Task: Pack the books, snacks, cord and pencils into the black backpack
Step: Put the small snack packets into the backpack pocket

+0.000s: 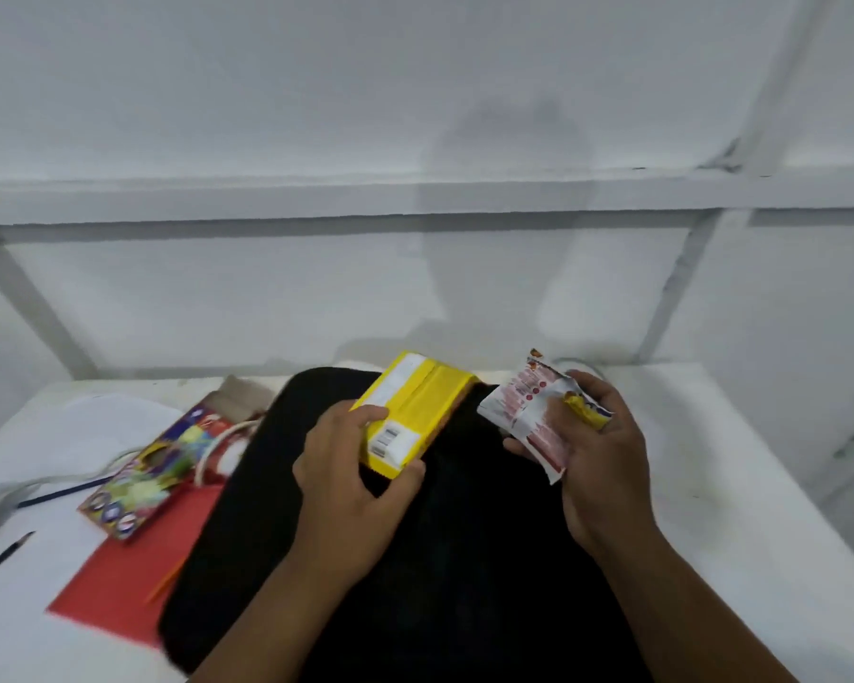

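Note:
The black backpack [444, 544] lies flat on the white table, filling the middle of the view. Above it my left hand [346, 480] grips a yellow snack box [415, 411] by its near end. My right hand [597, 451] holds a white and red snack packet [523, 411], with a small yellow wrapper [587, 414] under its fingers. A colourful pencil box [154, 475] lies open to the left of the backpack on a red book [134, 574]. A white cord [45, 480] trails at the left. Loose pencils [1, 559] lie near the left edge.
The white table [740, 510] runs to a white wall behind. A white sheet or book [114, 416] lies at the back left under the pencil box. An orange pencil [168, 579] rests on the red book beside the backpack.

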Action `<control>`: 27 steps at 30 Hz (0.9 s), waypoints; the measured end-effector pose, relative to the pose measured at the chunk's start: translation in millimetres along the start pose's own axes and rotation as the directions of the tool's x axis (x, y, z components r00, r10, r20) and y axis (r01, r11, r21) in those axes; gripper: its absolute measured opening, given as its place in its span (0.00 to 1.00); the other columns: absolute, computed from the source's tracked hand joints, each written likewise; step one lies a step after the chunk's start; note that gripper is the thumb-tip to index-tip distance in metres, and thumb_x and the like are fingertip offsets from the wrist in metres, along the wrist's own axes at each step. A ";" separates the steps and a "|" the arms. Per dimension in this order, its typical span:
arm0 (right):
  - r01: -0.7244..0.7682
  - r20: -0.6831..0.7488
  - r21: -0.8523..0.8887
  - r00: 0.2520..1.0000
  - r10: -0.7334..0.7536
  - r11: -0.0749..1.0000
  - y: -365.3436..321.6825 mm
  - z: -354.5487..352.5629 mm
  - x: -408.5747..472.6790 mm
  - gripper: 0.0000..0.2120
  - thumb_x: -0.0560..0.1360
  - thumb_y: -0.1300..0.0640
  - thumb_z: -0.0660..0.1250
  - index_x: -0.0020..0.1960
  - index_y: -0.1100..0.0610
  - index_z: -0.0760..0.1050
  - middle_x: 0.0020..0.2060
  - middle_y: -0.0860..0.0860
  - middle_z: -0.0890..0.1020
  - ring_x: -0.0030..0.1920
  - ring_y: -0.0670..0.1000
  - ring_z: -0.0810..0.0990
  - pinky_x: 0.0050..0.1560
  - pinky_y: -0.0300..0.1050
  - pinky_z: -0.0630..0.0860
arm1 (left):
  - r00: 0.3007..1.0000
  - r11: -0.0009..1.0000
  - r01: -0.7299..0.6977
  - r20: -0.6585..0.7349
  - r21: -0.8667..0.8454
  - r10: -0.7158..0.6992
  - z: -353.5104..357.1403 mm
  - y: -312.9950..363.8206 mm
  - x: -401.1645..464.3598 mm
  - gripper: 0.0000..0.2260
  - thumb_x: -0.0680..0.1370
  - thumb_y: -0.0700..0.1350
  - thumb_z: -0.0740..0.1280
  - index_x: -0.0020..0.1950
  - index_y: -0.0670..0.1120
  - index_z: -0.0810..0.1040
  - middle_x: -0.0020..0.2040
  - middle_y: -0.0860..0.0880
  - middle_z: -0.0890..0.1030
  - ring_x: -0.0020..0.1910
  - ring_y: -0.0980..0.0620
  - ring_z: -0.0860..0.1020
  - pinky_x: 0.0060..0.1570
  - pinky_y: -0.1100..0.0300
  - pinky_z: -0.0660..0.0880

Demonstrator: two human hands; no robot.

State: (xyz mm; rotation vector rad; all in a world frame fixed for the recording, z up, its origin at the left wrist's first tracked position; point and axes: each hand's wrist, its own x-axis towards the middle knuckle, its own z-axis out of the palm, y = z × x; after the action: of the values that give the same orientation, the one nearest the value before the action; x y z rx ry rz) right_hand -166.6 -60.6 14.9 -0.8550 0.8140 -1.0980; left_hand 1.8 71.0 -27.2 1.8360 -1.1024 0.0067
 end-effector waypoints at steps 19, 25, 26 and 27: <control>0.120 -0.339 -0.103 0.929 -0.149 0.987 -78.5 -224.7 34.4 0.11 0.79 0.66 0.66 0.56 0.52 0.76 0.54 0.57 0.82 0.47 0.59 0.86 0.36 0.53 0.83 | 0.752 0.831 -0.356 0.659 0.427 -0.015 256.4 124.8 -49.9 0.31 0.71 0.74 0.58 0.68 0.58 0.67 0.62 0.52 0.72 0.63 0.48 0.71 0.64 0.50 0.57; 0.047 -0.276 -0.137 0.958 -0.083 0.989 -63.6 -231.9 41.4 0.10 0.79 0.63 0.67 0.57 0.51 0.76 0.55 0.57 0.82 0.48 0.58 0.86 0.40 0.58 0.84 | 0.772 0.849 -0.382 0.631 0.365 0.076 251.2 117.0 -44.8 0.29 0.73 0.72 0.58 0.67 0.58 0.72 0.66 0.55 0.73 0.69 0.50 0.67 0.66 0.52 0.53; 0.037 -0.266 -0.135 0.961 -0.072 0.990 -62.2 -230.8 42.7 0.10 0.79 0.63 0.67 0.57 0.51 0.76 0.54 0.56 0.83 0.47 0.58 0.86 0.40 0.59 0.84 | 0.814 0.864 -0.370 0.568 0.341 0.125 246.9 114.7 -42.9 0.26 0.72 0.71 0.60 0.65 0.58 0.75 0.67 0.54 0.73 0.70 0.49 0.67 0.65 0.51 0.54; 0.028 -0.255 -0.130 0.965 -0.061 0.991 -60.9 -228.8 44.4 0.10 0.78 0.63 0.67 0.57 0.51 0.77 0.54 0.56 0.83 0.47 0.58 0.86 0.40 0.58 0.84 | 0.850 0.869 -0.358 0.505 0.341 0.152 241.3 112.4 -40.5 0.23 0.72 0.68 0.62 0.61 0.58 0.77 0.67 0.53 0.74 0.71 0.47 0.68 0.65 0.50 0.55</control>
State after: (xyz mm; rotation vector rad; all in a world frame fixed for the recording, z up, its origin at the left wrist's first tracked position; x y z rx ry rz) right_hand -381.3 -156.1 -37.8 -0.8486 1.0952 -1.2247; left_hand -202.4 -91.1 -94.5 2.1147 -1.8074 -0.0379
